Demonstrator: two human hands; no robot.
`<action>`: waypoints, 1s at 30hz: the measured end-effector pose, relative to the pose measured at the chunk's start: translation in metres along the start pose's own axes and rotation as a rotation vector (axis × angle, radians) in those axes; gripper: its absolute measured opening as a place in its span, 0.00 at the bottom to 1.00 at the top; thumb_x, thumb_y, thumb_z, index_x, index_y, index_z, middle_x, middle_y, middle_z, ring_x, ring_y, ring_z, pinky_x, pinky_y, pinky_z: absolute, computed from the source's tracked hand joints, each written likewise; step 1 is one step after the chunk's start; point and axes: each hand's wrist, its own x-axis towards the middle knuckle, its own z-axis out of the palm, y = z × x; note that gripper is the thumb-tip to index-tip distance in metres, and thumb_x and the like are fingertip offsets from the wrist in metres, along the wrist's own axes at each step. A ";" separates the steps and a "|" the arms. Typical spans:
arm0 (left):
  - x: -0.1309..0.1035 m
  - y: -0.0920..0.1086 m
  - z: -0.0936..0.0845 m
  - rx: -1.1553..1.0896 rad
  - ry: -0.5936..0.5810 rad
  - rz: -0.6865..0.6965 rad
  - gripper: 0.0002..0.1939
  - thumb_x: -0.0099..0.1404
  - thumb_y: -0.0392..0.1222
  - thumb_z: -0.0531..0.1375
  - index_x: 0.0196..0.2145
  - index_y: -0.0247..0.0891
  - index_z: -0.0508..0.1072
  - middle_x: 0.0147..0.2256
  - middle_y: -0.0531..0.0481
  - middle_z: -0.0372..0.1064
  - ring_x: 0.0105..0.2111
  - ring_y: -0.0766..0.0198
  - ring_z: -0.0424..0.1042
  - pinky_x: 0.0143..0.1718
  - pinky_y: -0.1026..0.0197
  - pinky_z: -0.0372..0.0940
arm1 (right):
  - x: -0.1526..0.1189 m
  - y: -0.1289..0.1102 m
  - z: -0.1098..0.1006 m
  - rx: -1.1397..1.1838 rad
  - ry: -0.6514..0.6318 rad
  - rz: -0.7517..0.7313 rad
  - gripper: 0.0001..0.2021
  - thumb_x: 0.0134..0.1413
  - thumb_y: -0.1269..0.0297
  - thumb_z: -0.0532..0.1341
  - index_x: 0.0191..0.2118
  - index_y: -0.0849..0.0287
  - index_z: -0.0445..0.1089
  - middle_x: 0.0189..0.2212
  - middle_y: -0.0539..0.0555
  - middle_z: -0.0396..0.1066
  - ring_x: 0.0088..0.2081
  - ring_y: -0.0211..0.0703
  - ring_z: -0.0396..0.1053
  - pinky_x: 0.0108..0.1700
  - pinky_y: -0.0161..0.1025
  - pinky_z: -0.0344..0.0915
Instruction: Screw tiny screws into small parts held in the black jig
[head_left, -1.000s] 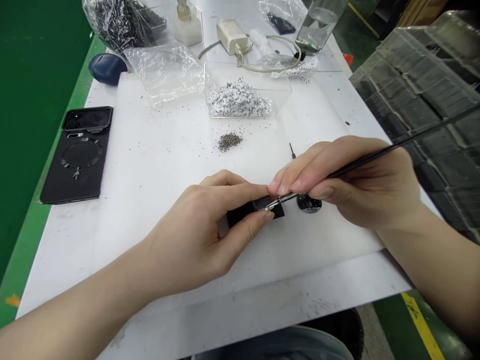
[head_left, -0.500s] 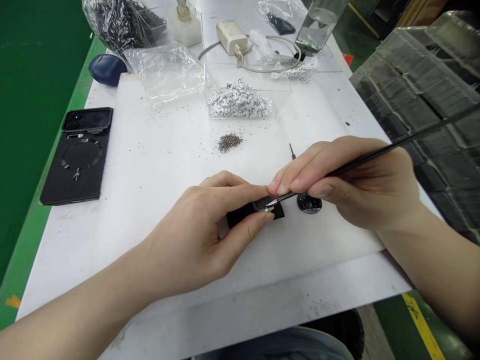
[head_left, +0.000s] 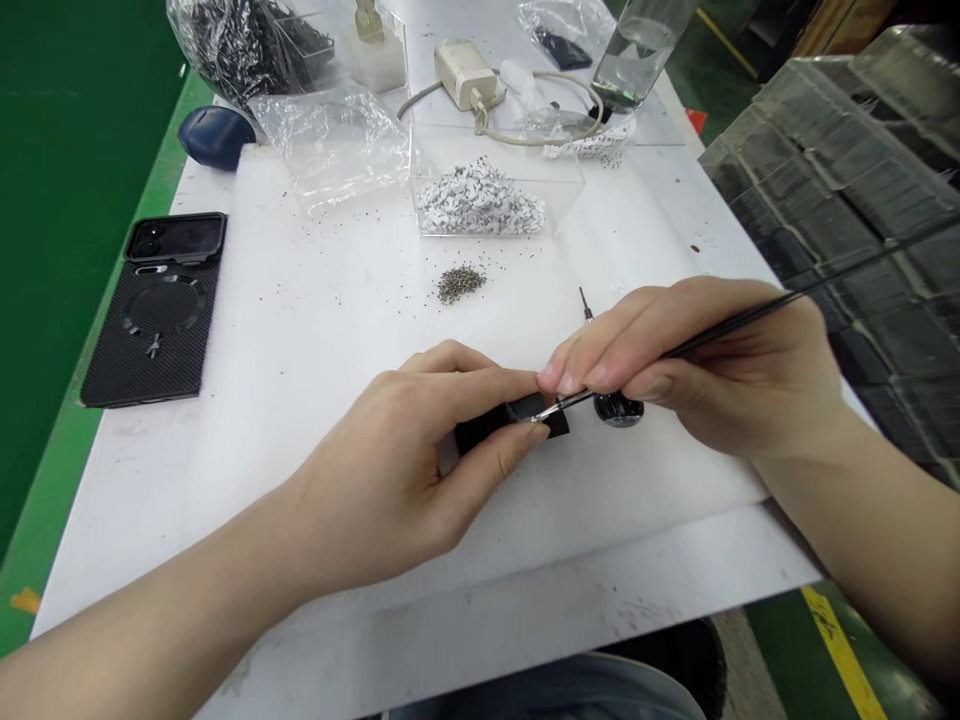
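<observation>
Two hands are working over the white mat (head_left: 337, 330): the left hand (head_left: 397, 450) is pinching a small black part (head_left: 559, 420) near the mat's front edge; the right hand (head_left: 712, 370) is gripping a slim black tool (head_left: 727, 325), tip meeting the part. Bare mat is lying leftward, up to the phone case (head_left: 154, 310).

1. The tray (head_left: 564, 205) stands ahead of me on the pad (head_left: 330, 330), small pieces (head_left: 480, 202) inside.
2. Before the tray: the heap (head_left: 460, 283), then the block (head_left: 556, 423) in my left hand (head_left: 397, 455).
3. Before it, rightward: the tool (head_left: 720, 328) in my right hand (head_left: 739, 370).
4. Left: the phone case (head_left: 161, 345).
5. Behind: the charger (head_left: 463, 75).
</observation>
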 end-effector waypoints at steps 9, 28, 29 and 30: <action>-0.001 0.001 0.002 -0.006 0.026 -0.024 0.11 0.74 0.36 0.62 0.50 0.41 0.82 0.44 0.50 0.80 0.45 0.62 0.78 0.44 0.62 0.72 | 0.002 -0.008 -0.006 -0.064 -0.087 0.013 0.10 0.61 0.77 0.69 0.46 0.61 0.83 0.39 0.59 0.83 0.45 0.51 0.83 0.50 0.46 0.82; 0.000 0.000 -0.001 0.028 -0.008 -0.013 0.14 0.75 0.38 0.62 0.55 0.39 0.81 0.48 0.49 0.80 0.48 0.63 0.78 0.51 0.62 0.71 | 0.000 0.005 -0.008 0.067 -0.069 0.099 0.07 0.65 0.72 0.67 0.45 0.58 0.82 0.39 0.54 0.82 0.44 0.47 0.80 0.55 0.49 0.77; 0.001 0.000 -0.001 0.030 -0.008 -0.013 0.14 0.75 0.38 0.62 0.55 0.39 0.81 0.48 0.49 0.80 0.48 0.63 0.78 0.51 0.62 0.71 | 0.000 0.005 -0.008 0.072 -0.071 0.108 0.07 0.65 0.72 0.67 0.45 0.58 0.82 0.39 0.54 0.82 0.44 0.46 0.80 0.55 0.49 0.77; 0.001 0.000 -0.001 0.030 -0.012 -0.014 0.14 0.75 0.38 0.62 0.55 0.39 0.81 0.48 0.49 0.80 0.48 0.63 0.78 0.50 0.62 0.71 | -0.001 0.005 -0.009 0.076 -0.073 0.117 0.07 0.65 0.72 0.67 0.46 0.58 0.82 0.39 0.54 0.82 0.44 0.46 0.81 0.54 0.49 0.77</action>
